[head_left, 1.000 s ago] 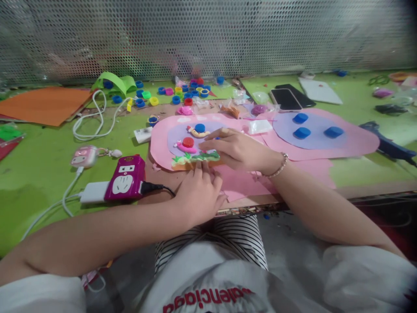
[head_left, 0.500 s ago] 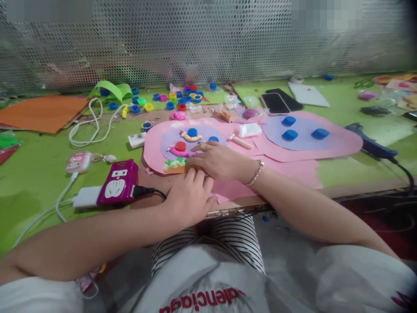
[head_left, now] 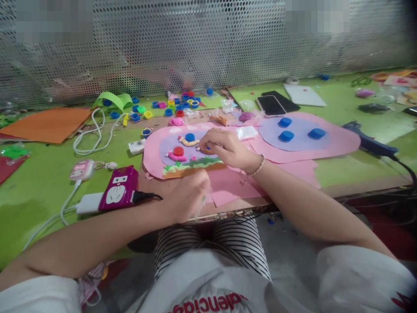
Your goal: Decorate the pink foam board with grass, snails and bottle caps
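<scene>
A pink rounded sheet (head_left: pixel 151 152) with a purple oval lies on the table. On it are a snail shape with a red cap (head_left: pixel 178 151), another with a blue cap (head_left: pixel 190 137), and a green and orange clay strip (head_left: pixel 176 171). My right hand (head_left: pixel 224 148) is over the oval's right side, fingers bent and together on a small brown piece with a blue cap. My left hand (head_left: pixel 190 193) is closed near the table's front edge, with a small clear item, blurred, at its fingers.
A second pink sheet with several blue caps (head_left: pixel 286 136) lies to the right, beside a dark glue gun (head_left: pixel 371 141). A magenta power adapter (head_left: pixel 120 187) stands at the left. Loose coloured caps (head_left: pixel 168 112), a phone (head_left: pixel 271 105) and orange paper (head_left: pixel 48 124) lie farther back.
My left hand has drawn back from the sheet's lower edge and closed. My right hand has lifted from the lower part of the sheet, uncovering more of the green strip.
</scene>
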A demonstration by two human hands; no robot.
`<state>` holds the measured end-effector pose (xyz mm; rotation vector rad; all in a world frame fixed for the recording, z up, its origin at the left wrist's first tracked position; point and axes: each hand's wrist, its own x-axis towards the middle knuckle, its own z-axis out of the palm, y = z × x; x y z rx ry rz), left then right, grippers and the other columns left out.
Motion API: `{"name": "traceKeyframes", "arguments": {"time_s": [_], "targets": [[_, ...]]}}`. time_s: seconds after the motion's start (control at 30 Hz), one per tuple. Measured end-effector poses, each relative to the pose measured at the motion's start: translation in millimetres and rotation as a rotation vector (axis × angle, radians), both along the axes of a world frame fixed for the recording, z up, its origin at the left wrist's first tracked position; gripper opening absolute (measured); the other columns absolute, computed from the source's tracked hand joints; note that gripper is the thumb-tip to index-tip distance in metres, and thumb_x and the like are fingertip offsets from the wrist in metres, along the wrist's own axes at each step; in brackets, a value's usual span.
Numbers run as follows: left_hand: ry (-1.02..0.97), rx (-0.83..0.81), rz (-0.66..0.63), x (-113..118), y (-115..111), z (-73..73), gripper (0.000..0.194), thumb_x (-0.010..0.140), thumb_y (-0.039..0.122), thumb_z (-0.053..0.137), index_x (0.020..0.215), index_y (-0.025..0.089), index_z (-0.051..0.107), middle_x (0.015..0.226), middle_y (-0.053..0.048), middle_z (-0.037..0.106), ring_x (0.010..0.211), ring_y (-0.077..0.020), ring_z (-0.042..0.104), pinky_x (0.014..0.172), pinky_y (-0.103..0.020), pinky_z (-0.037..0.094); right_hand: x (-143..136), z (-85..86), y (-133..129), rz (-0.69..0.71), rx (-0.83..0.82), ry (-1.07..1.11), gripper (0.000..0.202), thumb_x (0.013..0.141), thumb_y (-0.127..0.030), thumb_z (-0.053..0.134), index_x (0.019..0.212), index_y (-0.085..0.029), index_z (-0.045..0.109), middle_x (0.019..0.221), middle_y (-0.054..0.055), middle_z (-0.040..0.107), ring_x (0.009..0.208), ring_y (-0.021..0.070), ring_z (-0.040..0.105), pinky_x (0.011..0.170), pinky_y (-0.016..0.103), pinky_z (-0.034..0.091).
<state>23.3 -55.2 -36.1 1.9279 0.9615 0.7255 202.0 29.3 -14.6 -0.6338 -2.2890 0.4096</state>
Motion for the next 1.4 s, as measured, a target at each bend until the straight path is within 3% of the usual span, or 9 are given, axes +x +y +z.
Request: {"name": "traceKeyframes", "arguments": {"time_s": [0.1,0.2,0.37,0.53,0.73,0.93,1.07,1.23,1.4], "targets": [[-0.499,-0.392,0.17,2.7,11.7,-3.0,0.049,0.085,0.066,0.027,0.066,0.021,0.033,0.056,0.003,0.039,0.047,-0.0098,0.039,0.049,-0.025,0.034,-0.3,1.7,-1.3,0.105,-0.121,0.081,0.023,0.086,-0.013,0.037,0.083,-0.014,0.06,0.083,0.006,0.063,0.079,0.0149,0.057,0.074,0.03,0.045],[-0.695,-0.541,0.32,6.5,20.4,-3.9,0.046,0.083,0.065,0.036,0.068,0.021,0.034,0.057,0.005,0.039,0.045,-0.0086,0.04,0.047,-0.024,0.035,-2.0,3.9,-3.5,0.226,-0.159,0.063,0.022,0.087,-0.014,0.04,0.088,-0.013,0.062,0.087,0.007,0.061,0.082,0.0146,0.056,0.076,0.03,0.046],[-0.748,-0.482,0.422,11.3,22.9,-3.8,0.038,0.083,0.057,0.044,0.072,0.021,0.042,0.062,0.003,0.047,0.06,-0.0125,0.052,0.057,-0.027,0.043,-7.5,3.8,-8.4,0.334,-0.174,-0.023,0.018,0.087,-0.014,0.044,0.091,-0.015,0.062,0.089,0.007,0.062,0.085,0.0143,0.056,0.082,0.032,0.045],[-0.781,-0.499,0.466,11.1,21.9,-6.8,0.031,0.086,0.049,0.044,0.075,0.02,0.046,0.067,0.001,0.052,0.068,-0.0122,0.054,0.062,-0.027,0.046,-10.4,2.0,-12.0,0.303,-0.18,-0.024,0.014,0.088,-0.015,0.046,0.094,-0.015,0.058,0.089,0.006,0.062,0.083,0.0133,0.057,0.078,0.03,0.046],[-0.794,-0.478,0.404,10.4,22.3,-11.7,0.027,0.084,0.047,0.047,0.083,0.02,0.047,0.077,0.0,0.057,0.075,-0.0132,0.058,0.067,-0.028,0.048,-8.9,2.0,-14.5,0.309,-0.186,0.037,0.012,0.089,-0.017,0.049,0.097,-0.014,0.056,0.088,0.004,0.061,0.08,0.0113,0.057,0.074,0.027,0.046],[-0.73,-0.404,0.321,12.5,22.9,-11.3,0.039,0.088,0.051,0.036,0.098,0.017,0.051,0.09,-0.007,0.064,0.087,-0.0183,0.061,0.075,-0.034,0.048,-9.0,2.1,-15.5,0.326,-0.294,0.047,0.016,0.089,-0.015,0.047,0.104,-0.012,0.052,0.087,0.004,0.06,0.075,0.0097,0.056,0.069,0.023,0.046],[-0.824,-0.443,0.286,12.1,23.5,-15.3,0.032,0.088,0.046,0.04,0.102,0.018,0.049,0.094,-0.006,0.063,0.093,-0.0183,0.059,0.079,-0.033,0.046,-7.5,3.3,-12.8,0.309,-0.206,-0.005,0.015,0.09,-0.017,0.045,0.103,-0.014,0.053,0.091,0.005,0.06,0.078,0.0106,0.056,0.071,0.025,0.046],[-0.946,-0.511,0.337,13.9,22.0,-15.6,0.018,0.087,0.037,0.048,0.086,0.019,0.047,0.079,-0.001,0.056,0.084,-0.0157,0.057,0.079,-0.03,0.044,-6.7,1.2,-11.9,0.358,-0.016,-0.117,0.017,0.09,-0.014,0.043,0.101,-0.015,0.055,0.09,0.006,0.059,0.08,0.0124,0.054,0.073,0.026,0.044],[-0.981,-0.475,0.277,17.9,22.0,-12.7,0.017,0.089,0.03,0.043,0.076,0.019,0.045,0.073,0.001,0.047,0.073,-0.0125,0.049,0.08,-0.028,0.043,-6.9,3.4,-13.4,0.254,0.044,-0.119,0.017,0.086,-0.008,0.04,0.093,-0.014,0.055,0.085,0.005,0.057,0.076,0.0119,0.052,0.071,0.025,0.042]]}}
